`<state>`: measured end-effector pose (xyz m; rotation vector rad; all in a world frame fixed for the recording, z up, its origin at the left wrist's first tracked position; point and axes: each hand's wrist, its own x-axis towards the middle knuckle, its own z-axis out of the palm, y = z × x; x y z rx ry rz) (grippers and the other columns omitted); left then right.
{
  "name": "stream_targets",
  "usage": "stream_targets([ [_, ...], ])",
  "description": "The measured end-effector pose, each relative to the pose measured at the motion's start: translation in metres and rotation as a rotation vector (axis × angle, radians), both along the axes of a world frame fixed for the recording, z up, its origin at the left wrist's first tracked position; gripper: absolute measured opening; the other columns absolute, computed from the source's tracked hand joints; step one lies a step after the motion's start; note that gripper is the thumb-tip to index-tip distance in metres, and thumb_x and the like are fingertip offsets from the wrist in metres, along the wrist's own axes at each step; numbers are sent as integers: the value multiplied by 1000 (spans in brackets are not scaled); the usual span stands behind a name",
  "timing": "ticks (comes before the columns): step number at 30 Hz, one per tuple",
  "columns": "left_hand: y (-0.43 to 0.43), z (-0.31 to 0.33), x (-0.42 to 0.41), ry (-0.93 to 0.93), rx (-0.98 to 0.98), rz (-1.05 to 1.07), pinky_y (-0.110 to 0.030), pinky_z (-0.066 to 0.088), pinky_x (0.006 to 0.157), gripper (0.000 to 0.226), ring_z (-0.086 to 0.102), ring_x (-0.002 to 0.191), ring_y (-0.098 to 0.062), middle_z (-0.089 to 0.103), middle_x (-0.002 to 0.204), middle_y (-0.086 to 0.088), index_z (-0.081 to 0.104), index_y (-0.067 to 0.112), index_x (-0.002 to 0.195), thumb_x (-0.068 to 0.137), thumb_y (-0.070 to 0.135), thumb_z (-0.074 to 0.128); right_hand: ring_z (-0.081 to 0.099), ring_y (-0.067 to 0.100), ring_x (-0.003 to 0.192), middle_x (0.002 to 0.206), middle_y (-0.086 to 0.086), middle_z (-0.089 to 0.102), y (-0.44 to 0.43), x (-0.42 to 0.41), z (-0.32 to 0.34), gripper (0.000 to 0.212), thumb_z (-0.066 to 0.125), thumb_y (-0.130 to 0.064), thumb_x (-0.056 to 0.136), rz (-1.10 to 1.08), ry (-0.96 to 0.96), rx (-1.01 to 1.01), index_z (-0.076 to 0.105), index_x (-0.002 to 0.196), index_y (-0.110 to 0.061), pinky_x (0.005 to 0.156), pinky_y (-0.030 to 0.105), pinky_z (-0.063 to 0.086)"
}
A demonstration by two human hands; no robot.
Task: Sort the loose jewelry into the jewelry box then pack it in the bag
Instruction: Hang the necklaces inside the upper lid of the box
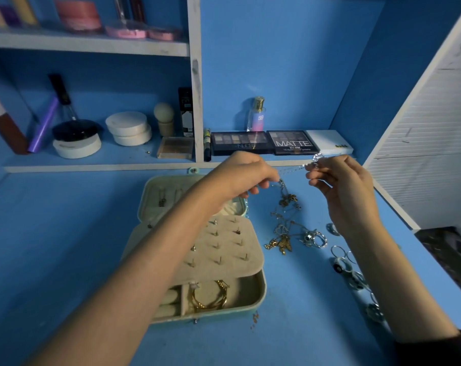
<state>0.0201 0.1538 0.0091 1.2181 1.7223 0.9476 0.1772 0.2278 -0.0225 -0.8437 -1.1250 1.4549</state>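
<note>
— Thin silver chain (281,184), where?
— Strung between the hands, twelve o'clock of the tangled jewelry pile (283,243). The left hand (240,175) and right hand (340,186) pinch it. The left forearm hides part of the open mint-green jewelry box (262,289).

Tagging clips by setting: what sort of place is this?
Likely a home vanity: eyeshadow palettes and a perfume bottle on the shelf, an open jewelry box and loose jewelry on the tabletop.
</note>
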Motion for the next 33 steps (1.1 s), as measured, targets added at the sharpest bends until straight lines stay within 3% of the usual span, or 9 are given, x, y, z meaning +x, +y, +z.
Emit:
stream_targets([
  [2, -1, -1, -1, 142, -9, -24, -23, 39, 61, 19, 48, 63, -11, 56, 69, 1, 58, 14, 67, 83, 24, 65, 55, 17, 58, 62, 7, 63, 1, 1, 0, 17, 47, 3, 87, -35, 15, -9, 51, 73, -6, 60, 22, 48],
  [7, -1, -6, -5, 424, -41, -105, -15, 32, 42, 31, 39, 40, -3, 44, 34, 12, 60, 20, 54, 84, 30, 65, 61, 19, 59, 67, 12, 68, 9, 3, -3, 6, 44, -3, 87, -44, 86, -92, 49, 88, -1, 61, 23, 52],
  [10, -3, -7, 2, 465, -115, -296, -18, 38, 52, 29, 48, 53, -4, 58, 54, 11, 65, 20, 60, 87, 33, 64, 61, 24, 54, 62, 13, 65, 8, 2, -2, 10, 41, -7, 88, -5, 97, -138, 47, 80, -4, 53, 24, 50],
  [13, 7, -11, 9, 548, -79, -303, -22, 35, 54, 29, 48, 58, -13, 56, 64, 4, 70, 15, 76, 90, 38, 59, 58, 24, 46, 54, 10, 58, 4, 0, -2, 8, 42, -7, 87, 2, 0, -108, 47, 81, -5, 45, 22, 45],
  [16, 27, -14, 13, 597, 37, -240, -25, 38, 63, 18, 54, 78, -18, 61, 87, -4, 71, 10, 95, 93, 19, 56, 56, 25, 44, 51, 9, 56, 0, -1, -3, 4, 44, -4, 85, -2, -72, -48, 47, 83, -3, 44, 22, 42],
  [19, 46, -24, 17, 632, 52, -240, -32, 50, 73, 15, 62, 90, -23, 66, 103, -7, 71, 9, 97, 88, 6, 60, 51, 25, 40, 49, 8, 54, -3, -3, -2, 12, 44, -1, 83, -25, -119, -15, 46, 73, -5, 42, 22, 37],
  [24, 55, -35, 25, 641, -11, -246, -38, 53, 77, 29, 62, 87, -26, 64, 99, -9, 68, 5, 98, 77, 22, 79, 50, 25, 39, 49, 8, 54, -4, -3, -2, 14, 44, 0, 83, -57, -180, 17, 46, 71, -6, 45, 27, 34],
  [28, 54, -36, 26, 646, -15, -268, -40, 53, 77, 19, 64, 87, -28, 65, 101, -13, 68, 3, 97, 80, 10, 72, 50, 24, 40, 51, 9, 55, -4, -4, -3, 11, 45, 0, 84, -62, -214, 23, 48, 74, -5, 44, 26, 35],
  [33, 49, -36, 25, 688, -26, -277, -42, 54, 75, 22, 63, 81, -28, 65, 100, -15, 67, -2, 96, 80, 13, 71, 50, 24, 41, 53, 10, 55, -3, -5, -6, 5, 50, -3, 84, -41, -277, 22, 52, 80, -4, 41, 21, 36],
])
